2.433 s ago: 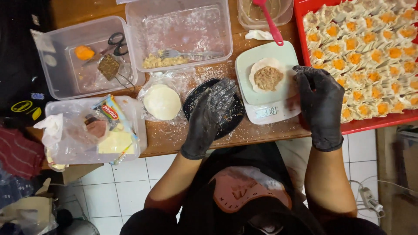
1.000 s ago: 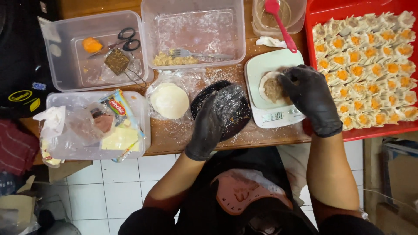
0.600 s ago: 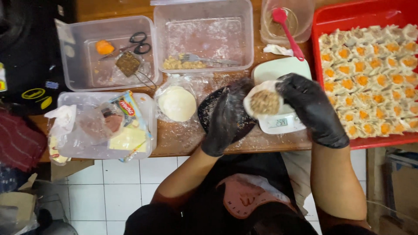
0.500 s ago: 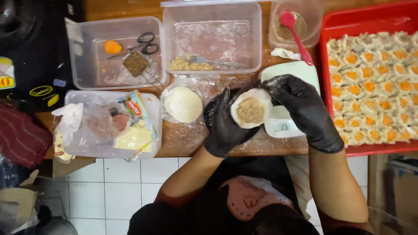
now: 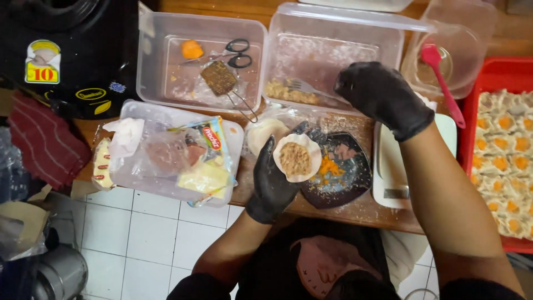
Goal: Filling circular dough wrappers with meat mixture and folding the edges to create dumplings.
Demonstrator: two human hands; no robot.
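Cupping an open dumpling (image 5: 298, 158) in the gloved left hand (image 5: 276, 180), the person holds it just above the table edge, beside the dark plate (image 5: 338, 172). The round wrapper lies flat across the curled fingers, with a mound of brown filling at its middle; the edges are not gathered, so the hold is a loose cradle, not a pinch. The right hand (image 5: 383, 97) hovers over the middle tub (image 5: 333, 61), near the fork (image 5: 305, 88) and a small heap of filling; its fingers curl downward, and I cannot tell whether they grip anything, since the back of the glove hides them.

The main risk, as I judge it, is the wrapper sliding or folding off the palm: it rests unsupported at its rim, and a tilt of the wrist would tip the filling onto the plate or the floor tiles below. The thin dough could also tear if the fingers press unevenly under the wet filling. The orange shreds (image 5: 328, 166) on the plate lie right beside the dumpling, so a careless brush could scatter them. The right forearm crosses above the scale (image 5: 391, 178), and a dropped elbow could knock it, or the pink spatula (image 5: 442, 83) leaning out of the round tub (image 5: 466, 50), towards the red tray (image 5: 469, 111) of finished dumplings.
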